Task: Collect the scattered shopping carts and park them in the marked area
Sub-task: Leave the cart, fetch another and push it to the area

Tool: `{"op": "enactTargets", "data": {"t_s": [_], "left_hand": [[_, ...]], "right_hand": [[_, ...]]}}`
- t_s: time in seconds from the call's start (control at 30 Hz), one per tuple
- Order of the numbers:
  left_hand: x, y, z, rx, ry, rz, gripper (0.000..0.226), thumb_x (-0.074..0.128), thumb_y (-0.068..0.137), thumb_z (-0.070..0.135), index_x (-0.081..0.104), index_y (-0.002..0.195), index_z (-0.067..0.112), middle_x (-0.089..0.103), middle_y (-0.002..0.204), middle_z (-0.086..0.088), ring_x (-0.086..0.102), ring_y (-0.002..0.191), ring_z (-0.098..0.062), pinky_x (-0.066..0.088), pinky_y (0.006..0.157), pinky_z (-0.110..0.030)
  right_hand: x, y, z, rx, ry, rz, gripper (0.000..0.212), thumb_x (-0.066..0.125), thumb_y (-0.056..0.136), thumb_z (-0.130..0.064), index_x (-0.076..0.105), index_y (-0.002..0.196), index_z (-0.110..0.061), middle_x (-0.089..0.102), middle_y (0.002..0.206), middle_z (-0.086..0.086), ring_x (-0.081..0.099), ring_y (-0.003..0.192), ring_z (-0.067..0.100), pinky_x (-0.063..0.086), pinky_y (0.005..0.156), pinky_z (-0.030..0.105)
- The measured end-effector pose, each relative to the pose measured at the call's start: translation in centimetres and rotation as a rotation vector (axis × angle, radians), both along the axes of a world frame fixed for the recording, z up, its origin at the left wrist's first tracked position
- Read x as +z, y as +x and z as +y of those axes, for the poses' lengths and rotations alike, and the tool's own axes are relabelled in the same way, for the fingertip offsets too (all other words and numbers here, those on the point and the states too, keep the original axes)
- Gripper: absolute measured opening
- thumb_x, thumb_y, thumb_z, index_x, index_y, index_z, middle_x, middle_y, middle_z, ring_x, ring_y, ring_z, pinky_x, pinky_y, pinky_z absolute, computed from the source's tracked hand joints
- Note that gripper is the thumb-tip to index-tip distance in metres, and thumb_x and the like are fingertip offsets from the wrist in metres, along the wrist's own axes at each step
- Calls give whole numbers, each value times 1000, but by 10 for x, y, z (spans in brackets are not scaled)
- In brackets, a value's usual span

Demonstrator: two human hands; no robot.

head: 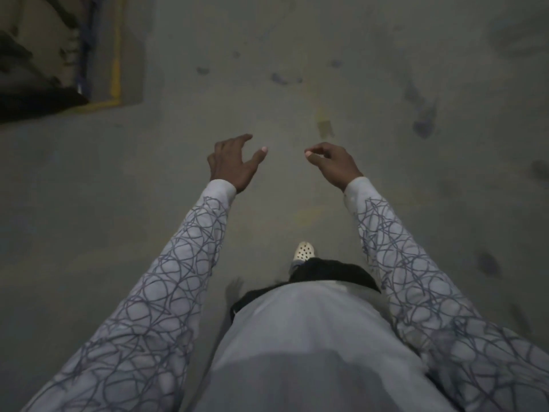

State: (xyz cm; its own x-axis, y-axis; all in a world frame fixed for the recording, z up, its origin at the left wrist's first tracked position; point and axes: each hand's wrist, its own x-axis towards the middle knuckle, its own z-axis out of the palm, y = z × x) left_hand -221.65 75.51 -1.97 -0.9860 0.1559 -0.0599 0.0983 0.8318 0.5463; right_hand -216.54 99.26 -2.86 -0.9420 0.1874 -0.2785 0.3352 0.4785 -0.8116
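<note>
Left hand [234,163] and right hand [332,163] loosely curled, holding nothing; no shopping cart in view; yellow painted floor line [116,55] upper left; risk: dim light could hide a stray cart, so it is missed or struck.

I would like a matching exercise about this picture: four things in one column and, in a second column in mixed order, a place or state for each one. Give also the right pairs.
Column one:
1. left bare hand
2. right bare hand
3. yellow painted line
4. white perforated shoe

Column two:
A. low in the centre, below both hands
B. empty, thumb close to the curled fingers
C. upper left corner of the view
D. empty, thumb spread wide from the fingers

Pairs: 1-D, 2-B, 3-C, 4-A.
</note>
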Motion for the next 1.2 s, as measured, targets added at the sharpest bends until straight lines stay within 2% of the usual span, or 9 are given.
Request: {"op": "enactTargets", "data": {"t_s": [0.1, 0.2, 0.33, 0.5, 0.6, 0.73, 0.9, 1.13, 1.2], "left_hand": [[13, -72, 22, 55, 41, 28, 54, 55, 92, 59, 54, 137, 30, 54, 141, 2, 33, 138, -22, 23, 110, -39], [20, -135, 33, 124, 72, 55, 54, 55, 91, 60, 55, 136, 30, 56, 139, 3, 35, 137, -22, 23, 110, -38], [15, -224, 38, 177, 77, 33, 55, 55, 91, 60, 55, 137, 29, 55, 141, 4, 34, 137, -21, 23, 110, -38], [-1, -368, 35, 189, 85, 31, 54, 55, 92, 60, 54, 137, 30, 53, 142, 4, 32, 138, -20, 21, 110, -39], [-3, -465, 31, 197, 104, 42, 54, 55, 92, 60, 54, 137, 30, 53, 143, 5, 32, 138, -20, 22, 110, -38], [14, -599, 35, 160, 111, 13, 55, 54, 92, 60, 53, 137, 30, 52, 144, 4, 31, 139, -21, 21, 111, -40], [39, -732, 66, 48, 127, 47, 53, 56, 92, 58, 55, 136, 29, 54, 141, 3, 32, 137, -21, 20, 111, -40], [11, -897, 110, -4, 119, 5, 54, 55, 92, 59, 54, 137, 30, 54, 141, 4, 32, 137, -20, 22, 110, -40], [3, -956, 126, -17, 94, -3, 54, 54, 92, 60, 53, 138, 30, 53, 142, 4, 32, 138, -20, 22, 111, -40]], "right_hand": [[14, -86, 19, 30, 11, -3, 28, 64, 94, -36, 71, 116, -20, 68, 122, -2, 57, 111, 7, 41, 96, 21], [26, -167, 29, 62, 10, 12, 26, 66, 93, -36, 72, 113, -20, 70, 118, -1, 61, 111, 11, 44, 98, 25], [28, -267, 34, 106, -2, 4, 25, 66, 94, -34, 72, 113, -19, 68, 115, -3, 57, 104, 7, 39, 90, 19], [6, -410, 38, 93, -6, -2, 25, 66, 92, -37, 73, 112, -22, 69, 119, -2, 60, 112, 12, 44, 99, 27], [4, -500, 36, 84, -14, -7, 19, 67, 92, -36, 72, 107, -25, 69, 119, -1, 61, 114, 13, 43, 98, 26], [23, -612, 35, 70, 0, 12, 16, 66, 93, -35, 71, 106, -27, 69, 120, 1, 60, 116, 15, 43, 100, 29], [40, -717, 61, -42, 2, 24, 21, 65, 93, -36, 72, 110, -26, 68, 120, -1, 59, 114, 12, 39, 93, 22], [5, -887, 106, -122, -69, -6, 7, 68, 90, -36, 71, 96, -34, 71, 114, -5, 63, 110, 11, 46, 103, 32], [-2, -952, 122, -121, -65, 7, 9, 68, 91, -36, 71, 98, -32, 71, 114, -3, 62, 108, 11, 46, 100, 28]]}}
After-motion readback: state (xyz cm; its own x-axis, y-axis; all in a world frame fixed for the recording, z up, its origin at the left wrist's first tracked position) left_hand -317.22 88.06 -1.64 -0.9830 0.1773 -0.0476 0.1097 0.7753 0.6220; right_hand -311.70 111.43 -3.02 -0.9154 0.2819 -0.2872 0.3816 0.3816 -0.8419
